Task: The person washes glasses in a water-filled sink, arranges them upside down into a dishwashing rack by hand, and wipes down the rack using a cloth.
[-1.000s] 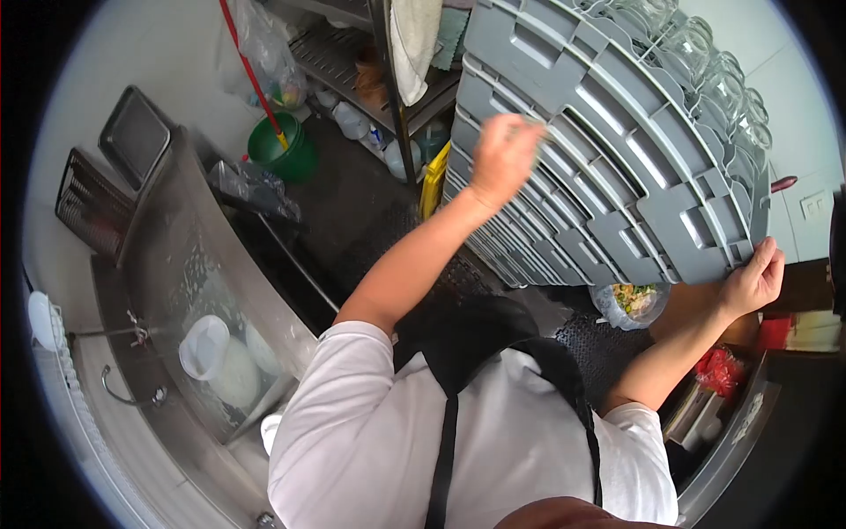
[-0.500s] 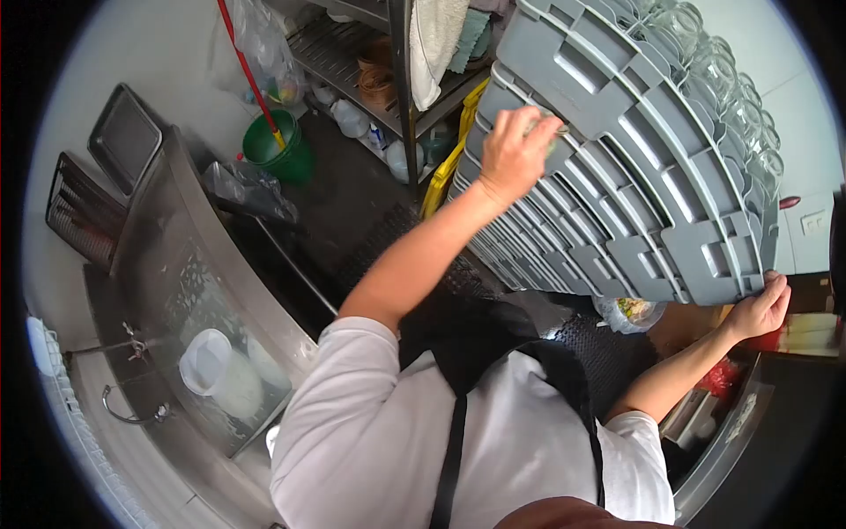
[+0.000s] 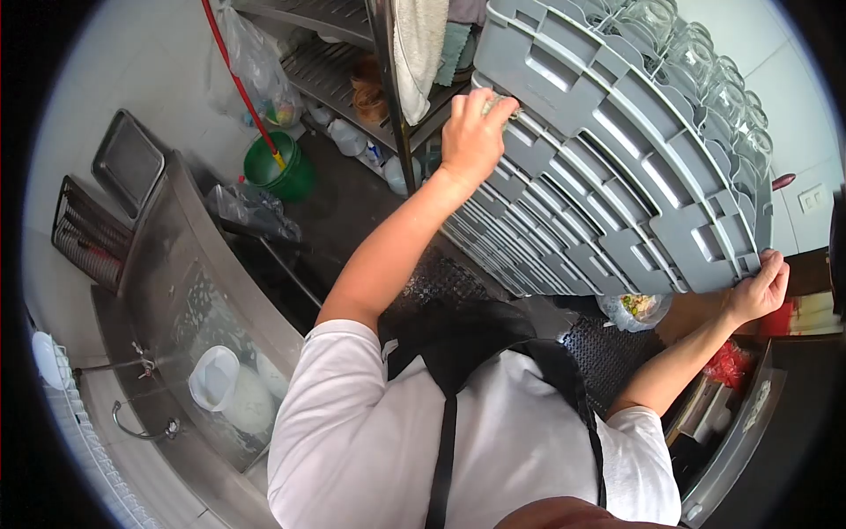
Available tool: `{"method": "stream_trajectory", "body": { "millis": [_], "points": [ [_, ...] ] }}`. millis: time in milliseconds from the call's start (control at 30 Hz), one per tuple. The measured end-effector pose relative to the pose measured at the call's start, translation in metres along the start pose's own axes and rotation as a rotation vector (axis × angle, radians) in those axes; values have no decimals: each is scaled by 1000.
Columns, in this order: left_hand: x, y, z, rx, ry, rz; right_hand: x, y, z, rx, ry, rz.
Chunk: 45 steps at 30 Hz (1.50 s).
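Observation:
A tall stack of grey plastic glass racks (image 3: 577,167) stands in front of me. Upside-down clear glasses (image 3: 709,70) fill its top. My left hand (image 3: 476,137) is closed around a small pale greenish pad (image 3: 505,108), pressed to the side of the racks near their far left corner. Most of the pad is hidden by my fingers, so its exact kind is unclear. At the near right corner, my right hand (image 3: 760,289) wraps its fingers over the rim of an upper rack.
To the left is a steel sink (image 3: 203,300) holding a white plastic bucket (image 3: 214,379). A green bucket (image 3: 280,167) with a red-handled mop stands on the floor beside a metal shelf (image 3: 326,62). Under the racks sits a bag of food scraps (image 3: 636,309).
My left hand has slid leftward along the rack side, taking the pad to the far left corner. My right hand keeps its grip on the rim. The view has shifted slightly.

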<state>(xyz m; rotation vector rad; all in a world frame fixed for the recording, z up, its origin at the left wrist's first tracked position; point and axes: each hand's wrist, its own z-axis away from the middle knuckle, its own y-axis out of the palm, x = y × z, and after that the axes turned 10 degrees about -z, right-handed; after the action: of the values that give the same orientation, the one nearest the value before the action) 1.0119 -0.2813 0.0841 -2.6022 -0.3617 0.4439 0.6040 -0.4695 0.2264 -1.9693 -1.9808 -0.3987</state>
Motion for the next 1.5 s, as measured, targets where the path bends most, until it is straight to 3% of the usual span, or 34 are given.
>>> {"method": "stream_trajectory", "body": {
  "millis": [200,367,467,667,867,933,967,1000,1067,1133,1200,1267,1333,1367,1467,1500],
  "points": [
    [-63,6,23,41,-261,287,5,4,-1,-25,6,44],
    [-18,3,21,-27,-111,197,0,1,-1,3,6,-2],
    [13,3,7,-245,-327,281,1,2,-1,-4,2,-13],
    [-8,14,2,-100,-282,151,-2,-2,-1,5,5,28],
    [-21,14,13,-32,-357,292,5,4,0,-47,49,45],
    [4,0,4,78,-259,86,-6,-5,-2,-10,26,26],
    [11,2,2,34,-201,48,-3,-5,0,-13,35,40],
    [4,7,5,50,-252,21,2,-1,-1,-15,46,50],
    [-15,13,10,-42,-376,152,-4,-8,-2,-7,106,76],
    [-28,10,15,-73,-531,559,24,-1,-15,125,120,229],
    [-26,-10,24,-45,-614,644,72,28,-17,-8,-149,414],
    [-23,-13,48,-119,-758,638,86,43,-24,111,-508,-70],
    [-23,5,84,-201,-956,650,91,75,-2,308,-588,-494],
    [-24,10,106,-162,-1040,749,102,101,18,498,-551,-554],
    [-41,3,163,-59,-1329,825,118,193,104,1034,27,-642],
    [-43,2,180,-45,-1402,836,110,219,141,1240,304,-446]
  ]
}}
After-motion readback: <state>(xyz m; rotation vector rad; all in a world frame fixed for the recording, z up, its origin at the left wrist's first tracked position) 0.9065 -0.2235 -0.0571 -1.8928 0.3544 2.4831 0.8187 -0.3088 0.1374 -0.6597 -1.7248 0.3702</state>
